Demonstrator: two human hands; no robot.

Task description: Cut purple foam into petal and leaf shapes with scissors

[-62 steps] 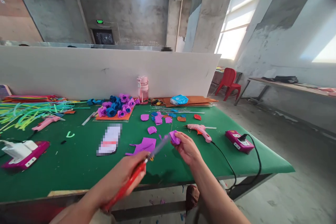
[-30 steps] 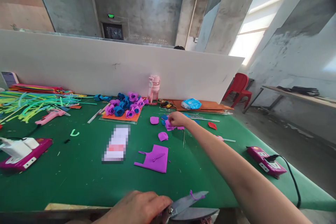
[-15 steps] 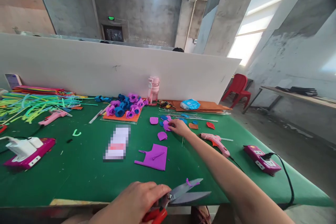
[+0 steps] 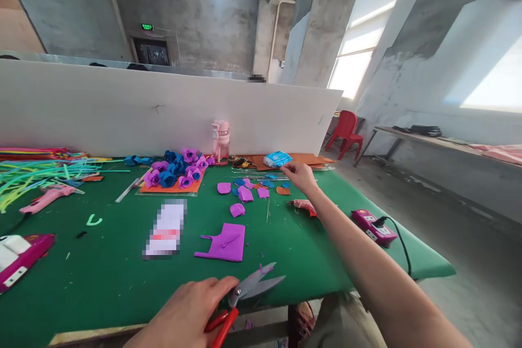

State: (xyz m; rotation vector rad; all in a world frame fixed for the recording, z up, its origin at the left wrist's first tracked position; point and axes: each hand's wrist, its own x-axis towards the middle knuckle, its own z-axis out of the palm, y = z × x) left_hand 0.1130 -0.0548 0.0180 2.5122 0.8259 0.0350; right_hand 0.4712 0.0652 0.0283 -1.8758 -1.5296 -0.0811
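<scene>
- Although daylight comes through the window (image 4: pixel 372 19), toward one o'clock if the purple sheet (image 4: pixel 236 250) is the dial's centre, the room around us is grey, its concrete wall (image 4: pixel 216 22) bare.
- The table (image 4: pixel 302 272) has a smooth green cover, dotted with scraps; thin pieces would probably slide on it. A white board (image 4: pixel 163 111) stands along the far side, at twelve.
- At eleven sits a heap of purple and blue flowers (image 4: pixel 177 167).
- The right hand (image 4: pixel 300 175) hangs at one o'clock, near the blue pack (image 4: pixel 277 159), fingers bent; I can't tell whether they pinch anything.
- At seven, the left hand (image 4: pixel 204 299) grips the scissors (image 4: pixel 253 286) by their red handles; the blades point past five, parted, one carrying a purple shred. They look rigid and fairly heavy, so the handles are the safe hold.
- The sheet lies flat, notched on its left. I'd judge it light, limp and easily creased: best pinched by its broad right edge.
- Petals (image 4: pixel 245 194), twelve to one, seem lighter and softer; a gentle grip at the rim should spare their curl.
</scene>
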